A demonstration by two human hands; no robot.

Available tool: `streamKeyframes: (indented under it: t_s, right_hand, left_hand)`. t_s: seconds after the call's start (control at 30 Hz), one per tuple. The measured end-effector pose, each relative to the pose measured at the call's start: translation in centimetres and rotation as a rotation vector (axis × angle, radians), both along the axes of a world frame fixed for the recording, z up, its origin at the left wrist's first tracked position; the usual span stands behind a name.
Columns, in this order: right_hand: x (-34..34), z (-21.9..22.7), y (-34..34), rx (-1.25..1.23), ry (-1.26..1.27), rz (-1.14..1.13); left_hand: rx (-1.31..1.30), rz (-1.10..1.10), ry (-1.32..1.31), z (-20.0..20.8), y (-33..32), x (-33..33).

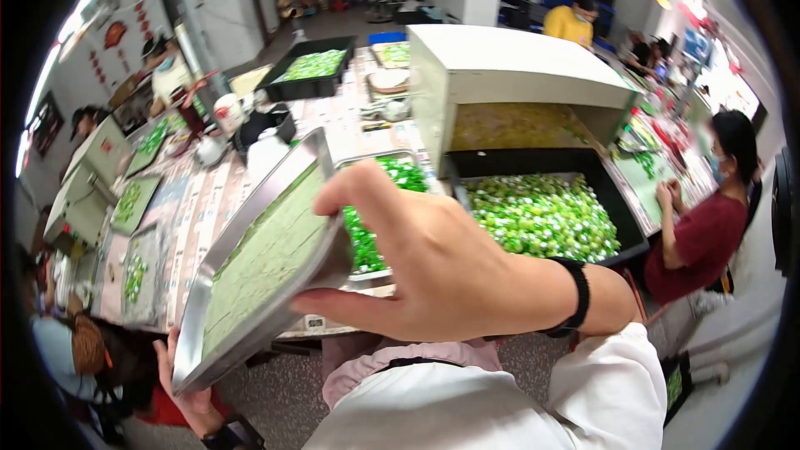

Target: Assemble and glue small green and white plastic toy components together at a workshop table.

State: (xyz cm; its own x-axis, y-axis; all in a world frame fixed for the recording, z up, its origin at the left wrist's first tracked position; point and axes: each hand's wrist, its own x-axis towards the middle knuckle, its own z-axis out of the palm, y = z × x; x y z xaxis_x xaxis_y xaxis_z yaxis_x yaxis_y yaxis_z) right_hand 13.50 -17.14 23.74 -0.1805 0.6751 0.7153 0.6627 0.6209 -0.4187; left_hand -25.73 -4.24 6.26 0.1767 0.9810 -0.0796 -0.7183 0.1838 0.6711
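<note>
I hold a shallow metal tray (pixel 267 323) tilted up in front of me, with a pale green, slightly rough layer (pixel 267 254) covering its bottom. My right hand (pixel 458 262) grips the tray's right end, thumb below and fingers over the rim. At the tray's lower left end, my left hand (pixel 193 400) is closed around the edge; part of it is hidden by the tray. Behind my right hand, a second metal tray (pixel 371 275) on the table contains bright green small pieces (pixel 362 237). To its right sits a black bin (pixel 629 237) full of green and whitish small pieces (pixel 542 221).
A pale box-shaped cabinet (pixel 517 67) with an open front stands behind the black bin. Another black bin (pixel 312 87) is at the far left of the table. A person in dark red (pixel 696 237) works at the right; other people sit around the room.
</note>
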Motion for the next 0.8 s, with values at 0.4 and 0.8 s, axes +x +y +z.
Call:
streamKeyframes:
  t_s: [0.4, 0.8]
  right_hand:
    - [23.1, -5.8, -7.6, -1.181, -0.412, -0.475]
    - [30.2, -15.3, -2.7, -1.428, -0.185, -0.273]
  left_hand:
    - [0.143, 0.442, 0.349, -3.4, -5.2, -1.6]
    - [0.086, 0.547, 0.605, -6.7, -0.9, 2.7]
